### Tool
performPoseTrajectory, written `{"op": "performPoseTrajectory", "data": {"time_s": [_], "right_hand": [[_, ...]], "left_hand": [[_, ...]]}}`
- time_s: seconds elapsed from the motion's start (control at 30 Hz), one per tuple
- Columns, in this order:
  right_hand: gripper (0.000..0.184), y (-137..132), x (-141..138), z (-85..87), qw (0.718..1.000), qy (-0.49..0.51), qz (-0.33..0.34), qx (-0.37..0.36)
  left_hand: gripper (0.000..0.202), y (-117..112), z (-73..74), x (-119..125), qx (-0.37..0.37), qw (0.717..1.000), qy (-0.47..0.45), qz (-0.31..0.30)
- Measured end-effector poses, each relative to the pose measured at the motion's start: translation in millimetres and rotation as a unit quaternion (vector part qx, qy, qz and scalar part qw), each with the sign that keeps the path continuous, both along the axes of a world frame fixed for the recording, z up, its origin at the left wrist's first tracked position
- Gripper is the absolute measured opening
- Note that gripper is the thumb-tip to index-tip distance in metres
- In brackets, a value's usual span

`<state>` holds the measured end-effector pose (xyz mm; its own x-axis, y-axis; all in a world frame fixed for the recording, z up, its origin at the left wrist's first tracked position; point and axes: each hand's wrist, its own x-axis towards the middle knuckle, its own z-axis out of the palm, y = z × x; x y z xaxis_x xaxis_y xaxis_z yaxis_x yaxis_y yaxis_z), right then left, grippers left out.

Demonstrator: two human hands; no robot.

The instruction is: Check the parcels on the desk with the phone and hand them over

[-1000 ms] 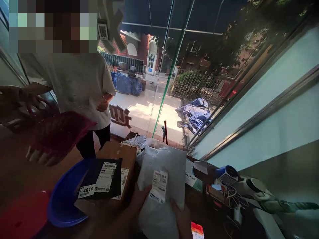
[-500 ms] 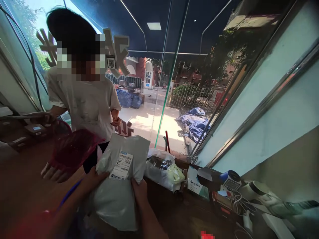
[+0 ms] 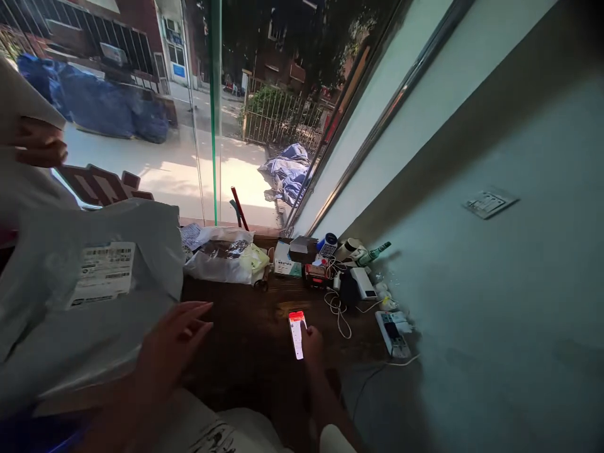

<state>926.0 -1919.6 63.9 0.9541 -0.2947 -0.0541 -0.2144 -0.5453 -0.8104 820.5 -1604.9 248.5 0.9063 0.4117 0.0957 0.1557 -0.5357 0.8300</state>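
My left hand (image 3: 172, 340) is stretched out with its fingers apart and nothing between them. Beside and partly behind it is a large grey-white plastic mailing bag (image 3: 153, 251) with a printed shipping label (image 3: 106, 270). My left forearm crosses the bag's lower part; what supports the bag is hidden. My right hand (image 3: 313, 347) is at the right edge of a lit smartphone (image 3: 297, 343) over the dark table. Its thumb lies over the screen and the other fingers are curled, mostly out of sight. The screen shows a red band above a white page.
At the left, another person's hand (image 3: 40, 143) shows near the glass. Along the back of the table (image 3: 236, 327) are a clear plastic bag (image 3: 221, 261), an opened box (image 3: 287, 259), scissors (image 3: 261, 285), white cables (image 3: 340, 318) and a green bottle (image 3: 375, 253). A wall (image 3: 519, 302) bounds the right.
The view has turned right and down. Both my hands have let go of the mailing bag, which now appears larger at the left. My right hand has reached across to the smartphone.
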Motion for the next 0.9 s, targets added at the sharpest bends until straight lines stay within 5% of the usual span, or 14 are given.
{"op": "performPoseTrajectory", "data": {"time_s": [0.1,0.27,0.4,0.57,0.73,0.9], "right_hand": [[0.038,-26.8,-6.1,-21.2,0.994,-0.005,0.083,-0.066],[0.058,-36.0,7.3,-42.2,0.968,0.005,0.221,-0.115],[0.058,-41.1,15.2,-48.4,0.961,0.025,0.245,-0.128],[0.084,-44.5,5.8,-52.3,0.972,0.07,0.193,-0.115],[0.085,-47.9,6.6,-51.6,0.984,0.105,0.144,-0.027],[0.076,-57.7,25.5,-24.5,0.971,0.12,0.125,0.164]], "left_hand": [[0.045,-57.3,-33.4,34.0,-0.013,0.998,0.059,-0.018],[0.042,-133.2,-99.6,68.2,-0.095,0.986,0.126,-0.056],[0.047,-183.1,-151.0,78.8,-0.128,0.967,0.209,-0.067],[0.047,-226.1,-202.2,81.3,-0.215,0.931,0.29,-0.058],[0.055,-257.5,-221.2,85.8,-0.337,0.891,0.302,-0.033],[0.085,-278.7,-197.7,98.9,-0.508,0.819,0.263,-0.04]]}}
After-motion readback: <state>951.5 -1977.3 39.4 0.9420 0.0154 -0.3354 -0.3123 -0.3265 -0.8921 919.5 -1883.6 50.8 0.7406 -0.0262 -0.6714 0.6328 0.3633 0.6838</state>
